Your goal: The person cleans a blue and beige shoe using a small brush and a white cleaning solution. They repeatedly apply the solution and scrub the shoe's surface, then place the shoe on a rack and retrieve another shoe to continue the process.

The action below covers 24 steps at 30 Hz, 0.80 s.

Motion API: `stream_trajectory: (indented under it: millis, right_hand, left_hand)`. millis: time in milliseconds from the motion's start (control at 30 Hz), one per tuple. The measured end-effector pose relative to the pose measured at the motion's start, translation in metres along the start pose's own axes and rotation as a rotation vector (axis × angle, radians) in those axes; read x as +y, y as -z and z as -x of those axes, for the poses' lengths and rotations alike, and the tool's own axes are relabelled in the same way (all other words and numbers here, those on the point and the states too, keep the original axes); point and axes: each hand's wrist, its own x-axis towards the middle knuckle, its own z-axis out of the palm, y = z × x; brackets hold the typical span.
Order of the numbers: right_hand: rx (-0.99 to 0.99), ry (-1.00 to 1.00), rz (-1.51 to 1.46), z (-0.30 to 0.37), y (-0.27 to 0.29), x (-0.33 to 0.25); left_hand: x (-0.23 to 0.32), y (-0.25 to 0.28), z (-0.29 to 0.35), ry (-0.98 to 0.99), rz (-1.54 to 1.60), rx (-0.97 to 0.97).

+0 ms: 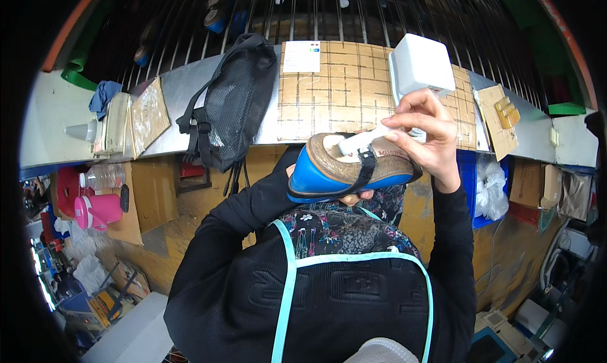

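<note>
A blue sandal-like shoe [322, 173] with a brown sole edge and a black strap is held up in front of my chest. My left hand [349, 200] supports it from beneath; only bits of its fingers show, the rest being behind the shoe. Above the shoe, my right hand [427, 132] pinches a small white piece [363, 141] between thumb and fingers. That piece slants down to the pale top of the shoe, by the strap. What exactly it is I cannot make out. A white box-shaped container [422, 64] stands just beyond my right hand.
Brown cardboard sheet [341, 104] covers the bench middle, with a white card [301, 57] on it. A black mesh bag [237, 100] lies left. Dark rods [316, 15] run behind the bench, with blue shoes [215, 21] among them. A pink jug [98, 211] stands lower left.
</note>
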Motion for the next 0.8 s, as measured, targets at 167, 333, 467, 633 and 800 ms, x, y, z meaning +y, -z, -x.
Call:
stream_trajectory:
  millis: [167, 333, 467, 633, 800]
  right_hand:
    - [-0.078, 0.097, 0.008, -0.006, 0.003, 0.003]
    - [0.044, 0.078, 0.058, 0.005, 0.016, 0.005]
    - [0.366, -0.025, 0.454, 0.027, -0.012, -0.005]
    - [0.398, 0.019, 0.489, 0.056, -0.044, -0.026]
    - [0.394, -0.123, 0.286, 0.054, -0.049, -0.017]
  left_hand:
    - [0.002, 0.000, 0.002, -0.021, -0.001, -0.038]
    - [0.011, -0.014, 0.009, -0.200, 0.026, 0.198]
    - [0.043, -0.021, -0.009, -0.562, -0.521, 0.455]
    - [0.063, -0.034, -0.010, -0.820, -0.761, 0.585]
    - [0.064, -0.030, -0.007, -0.824, -0.982, 0.631]
